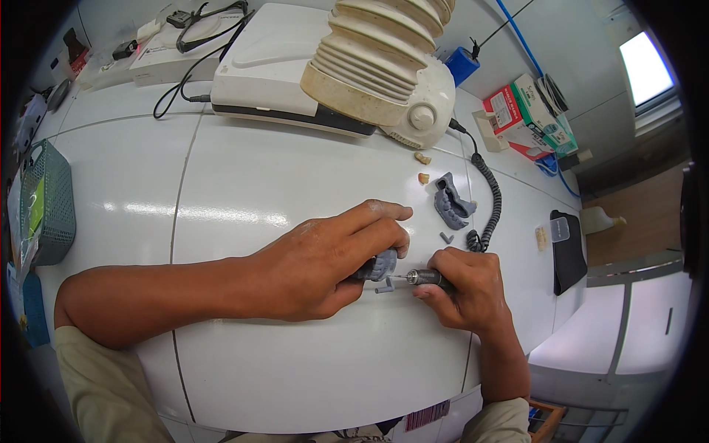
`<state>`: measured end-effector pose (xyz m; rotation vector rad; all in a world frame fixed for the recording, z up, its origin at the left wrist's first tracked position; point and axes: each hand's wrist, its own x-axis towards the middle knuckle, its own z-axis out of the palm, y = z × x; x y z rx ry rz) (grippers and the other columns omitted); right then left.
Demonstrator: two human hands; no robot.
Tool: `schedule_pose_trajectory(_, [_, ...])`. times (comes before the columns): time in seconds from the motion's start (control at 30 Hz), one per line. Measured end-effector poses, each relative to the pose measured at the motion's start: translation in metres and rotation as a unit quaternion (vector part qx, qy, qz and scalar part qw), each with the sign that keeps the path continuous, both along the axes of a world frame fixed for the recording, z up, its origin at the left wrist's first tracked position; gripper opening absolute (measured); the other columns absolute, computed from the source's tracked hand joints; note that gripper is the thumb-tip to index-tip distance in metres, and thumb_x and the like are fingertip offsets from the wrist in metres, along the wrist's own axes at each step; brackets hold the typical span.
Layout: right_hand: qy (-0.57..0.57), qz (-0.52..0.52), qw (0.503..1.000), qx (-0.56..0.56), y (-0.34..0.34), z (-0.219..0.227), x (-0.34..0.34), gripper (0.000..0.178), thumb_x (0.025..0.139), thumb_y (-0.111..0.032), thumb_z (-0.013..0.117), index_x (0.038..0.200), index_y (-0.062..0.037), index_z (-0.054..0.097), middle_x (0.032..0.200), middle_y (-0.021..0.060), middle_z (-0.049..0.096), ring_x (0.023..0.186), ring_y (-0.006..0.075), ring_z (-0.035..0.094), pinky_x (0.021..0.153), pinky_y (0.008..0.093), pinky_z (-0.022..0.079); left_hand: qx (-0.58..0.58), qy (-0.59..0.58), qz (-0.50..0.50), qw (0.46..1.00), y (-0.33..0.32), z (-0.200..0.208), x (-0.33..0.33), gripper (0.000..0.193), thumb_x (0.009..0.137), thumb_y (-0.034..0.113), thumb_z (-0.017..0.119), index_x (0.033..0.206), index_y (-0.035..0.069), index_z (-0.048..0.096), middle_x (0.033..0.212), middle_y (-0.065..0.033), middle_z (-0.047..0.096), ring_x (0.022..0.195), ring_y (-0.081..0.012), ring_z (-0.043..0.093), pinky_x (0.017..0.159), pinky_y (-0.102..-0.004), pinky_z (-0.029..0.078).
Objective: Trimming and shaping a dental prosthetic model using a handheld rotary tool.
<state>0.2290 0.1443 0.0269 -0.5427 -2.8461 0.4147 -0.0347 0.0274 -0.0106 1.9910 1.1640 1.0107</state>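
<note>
My left hand is closed around a grey dental model, fingers over its top and thumb below, hiding much of it. A handpiece with a thin bur lies in the grip of my right hand. Its tip points left and meets or nearly meets small grey posts at the model's lower edge; contact is too small to tell. Beyond my right hand lies another grey dental model, with small loose grey pegs near it. Two tooth-coloured pieces rest farther back.
At the back stands a white machine under a wide corrugated hose. The handpiece's coiled cord runs along the right. A green basket sits far left, boxes back right, a black pouch at right.
</note>
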Motion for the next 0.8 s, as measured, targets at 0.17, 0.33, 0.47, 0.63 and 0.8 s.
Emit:
schedule_pose_trajectory(0.17, [-0.007,0.006,1.0,-0.003,0.0013,0.0005,0.0004,0.044,0.09,-0.042,0.087,0.082,-0.0077,0.061,0.063,0.0047,0.057,0.05,0.025,0.057,0.048,0.0398,0.04,0.004,-0.003,-0.005,1.0,0.0006,-0.0002,-0.0002,0.058,0.081,-0.005,0.079,0.131,0.009,0.054,0.166,-0.0212,0.044,0.134,-0.042,0.062,0.102,-0.0464,0.059])
schedule_pose_trajectory(0.33, [-0.011,0.009,1.0,-0.004,0.0017,0.0022,0.0005,0.044,0.09,-0.042,0.087,0.082,-0.0078,0.061,0.063,0.0047,0.057,0.05,0.025,0.057,0.048,0.0396,0.04,0.006,-0.003,-0.008,1.0,0.0008,-0.0009,-0.0001,0.057,0.08,-0.006,0.079,0.13,0.008,0.054,0.166,-0.0213,0.044,0.132,-0.0422,0.063,0.101,-0.0466,0.059])
schedule_pose_trajectory(0.47, [-0.009,0.014,1.0,-0.008,0.002,0.0016,0.0007,0.044,0.09,-0.042,0.087,0.082,-0.0079,0.062,0.063,0.0047,0.057,0.051,0.025,0.058,0.048,0.0396,0.04,0.016,-0.008,-0.008,1.0,0.0002,-0.0009,-0.0001,0.056,0.081,-0.007,0.077,0.13,0.009,0.055,0.165,-0.0216,0.045,0.131,-0.0424,0.064,0.1,-0.0469,0.059])
schedule_pose_trajectory(0.63, [-0.017,0.019,1.0,-0.008,0.0022,0.0039,0.0001,0.043,0.09,-0.042,0.087,0.083,-0.0078,0.063,0.063,0.0047,0.058,0.051,0.0257,0.058,0.048,0.0397,0.041,0.012,-0.003,-0.013,1.0,0.0,0.0006,-0.0002,0.056,0.081,-0.008,0.076,0.13,0.009,0.056,0.165,-0.022,0.045,0.131,-0.0421,0.064,0.1,-0.0468,0.059])
schedule_pose_trajectory(0.8, [-0.015,0.023,1.0,-0.013,0.0023,0.0055,-0.0004,0.042,0.09,-0.043,0.087,0.084,-0.0077,0.064,0.063,0.0048,0.059,0.051,0.0264,0.058,0.048,0.0397,0.041,0.023,-0.007,-0.011,1.0,-0.0002,-0.0015,0.0004,0.055,0.081,-0.009,0.075,0.13,0.009,0.057,0.165,-0.0219,0.044,0.132,-0.0417,0.064,0.099,-0.0465,0.059])
